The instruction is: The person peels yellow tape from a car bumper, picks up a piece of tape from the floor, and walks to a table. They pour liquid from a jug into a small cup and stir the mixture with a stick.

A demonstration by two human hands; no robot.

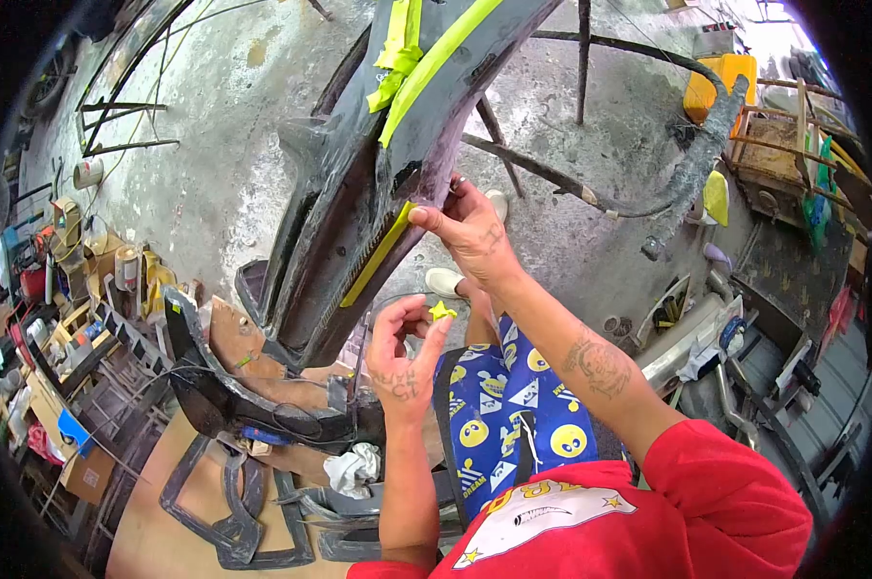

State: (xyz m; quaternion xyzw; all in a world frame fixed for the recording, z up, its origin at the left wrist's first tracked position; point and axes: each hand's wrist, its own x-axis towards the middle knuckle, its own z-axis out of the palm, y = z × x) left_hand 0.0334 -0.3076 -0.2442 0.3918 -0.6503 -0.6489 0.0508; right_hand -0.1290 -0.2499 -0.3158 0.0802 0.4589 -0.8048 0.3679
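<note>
1. Head view: left hand (405,355), fingers pinching crumpled tape scrap (442,311).
2. Right hand (478,241): thumb at upper end of yellow strip (378,256); grip cannot be told.
3. Beneath right thumb: dark panel (332,241), bearing strip.
4. Judged step: edge tape-work; next move calls for light thumb control.

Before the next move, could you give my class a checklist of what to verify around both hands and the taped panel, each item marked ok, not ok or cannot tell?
1. Right hand at the upper end of the lower yellow tape strip: ok, the thumb is there.
2. Left hand free: not ok, it pinches a crumpled tape scrap.
3. Lower strip lying along the dark panel: ok.
4. Upper left tape strip smooth: not ok, its lower part is crumpled.
5. Panel firmly supported: cannot tell.
</note>
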